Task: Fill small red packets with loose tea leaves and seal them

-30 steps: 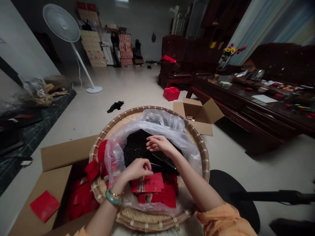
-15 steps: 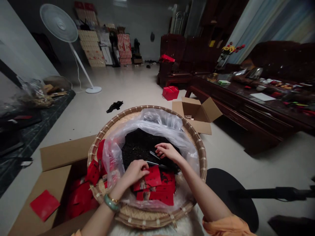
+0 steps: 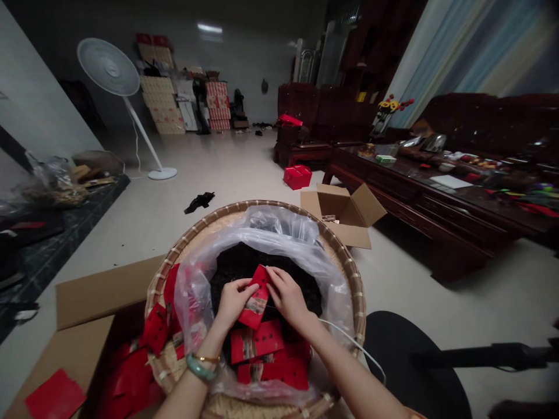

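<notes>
A small red packet (image 3: 257,297) is held upright between both hands above a heap of dark loose leaves (image 3: 244,265). My left hand (image 3: 232,299) pinches its left side. On the packet's right top edge, my right hand (image 3: 286,294) has its fingers closed. The leaves lie in a clear plastic bag (image 3: 279,238) inside a round woven bamboo tray (image 3: 345,256). More red packets (image 3: 266,355) lie stacked inside the bag just below my hands. A green bangle (image 3: 200,368) is on my left wrist.
An open cardboard box (image 3: 82,297) with red packets (image 3: 55,398) sits at the lower left. A second open box (image 3: 345,212) lies beyond the tray. A dark wooden table (image 3: 437,198) runs along the right, a standing fan (image 3: 109,70) at the back left, a black round seat (image 3: 406,361) at the lower right.
My left hand lifted one red packet off the stack. My right hand came away from the leaves and closed on the packet's top. The view tilted down slightly.
</notes>
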The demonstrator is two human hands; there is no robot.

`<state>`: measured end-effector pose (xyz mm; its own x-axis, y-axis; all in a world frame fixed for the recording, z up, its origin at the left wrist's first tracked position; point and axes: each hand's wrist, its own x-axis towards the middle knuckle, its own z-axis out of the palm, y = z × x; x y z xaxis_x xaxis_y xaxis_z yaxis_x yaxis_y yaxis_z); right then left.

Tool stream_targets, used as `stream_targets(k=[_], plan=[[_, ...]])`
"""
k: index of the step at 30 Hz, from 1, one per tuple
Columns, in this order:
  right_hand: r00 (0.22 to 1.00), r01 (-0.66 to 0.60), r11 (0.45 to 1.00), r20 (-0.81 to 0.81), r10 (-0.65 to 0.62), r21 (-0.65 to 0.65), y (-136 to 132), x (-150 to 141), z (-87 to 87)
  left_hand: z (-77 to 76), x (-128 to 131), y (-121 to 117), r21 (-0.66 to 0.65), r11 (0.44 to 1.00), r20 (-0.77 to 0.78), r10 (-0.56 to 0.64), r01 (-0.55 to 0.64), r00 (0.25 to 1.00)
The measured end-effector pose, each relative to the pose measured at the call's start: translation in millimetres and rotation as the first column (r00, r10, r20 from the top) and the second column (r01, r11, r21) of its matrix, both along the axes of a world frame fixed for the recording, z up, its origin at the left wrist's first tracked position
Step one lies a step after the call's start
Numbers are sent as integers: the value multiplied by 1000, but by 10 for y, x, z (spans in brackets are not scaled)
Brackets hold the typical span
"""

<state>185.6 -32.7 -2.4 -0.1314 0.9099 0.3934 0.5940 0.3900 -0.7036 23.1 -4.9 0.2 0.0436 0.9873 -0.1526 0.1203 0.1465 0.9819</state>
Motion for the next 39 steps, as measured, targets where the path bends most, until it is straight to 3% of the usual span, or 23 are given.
stream_targets(k=[3, 6, 10, 14, 19, 23, 28, 39], plan=[[995, -23, 999, -102, 20, -24, -17, -48, 45, 10, -52, -49, -11, 1000, 9, -3, 3, 1000], [975, 15, 986, -216, -51, -165, 14, -61, 103, 12, -92, -110, 12, 999, -22, -46, 46, 999], [970, 64, 949, -203, -131, -308, 69, -31, 135, 26, -125, -167, 80, 988, -109, -120, 129, 987], [957, 0, 953, -275, -88, -303, 93, 14, 96, 58, -160, -173, 67, 978, -145, -187, 198, 972], [893, -133, 944, -451, -18, -302, 134, 46, -23, 0, -191, -167, 70, 979, -144, -182, 193, 973], [857, -102, 939, -508, -85, -329, 154, 46, -116, -71, -177, -176, 101, 979, -156, -158, 175, 975], [841, -59, 939, -524, -136, -339, 163, 26, -180, -34, -145, -194, 95, 979, -154, -162, 178, 975], [910, 99, 965, -371, -187, -243, 139, -10, -159, -67, -142, -196, 71, 983, -125, -159, 168, 979]])
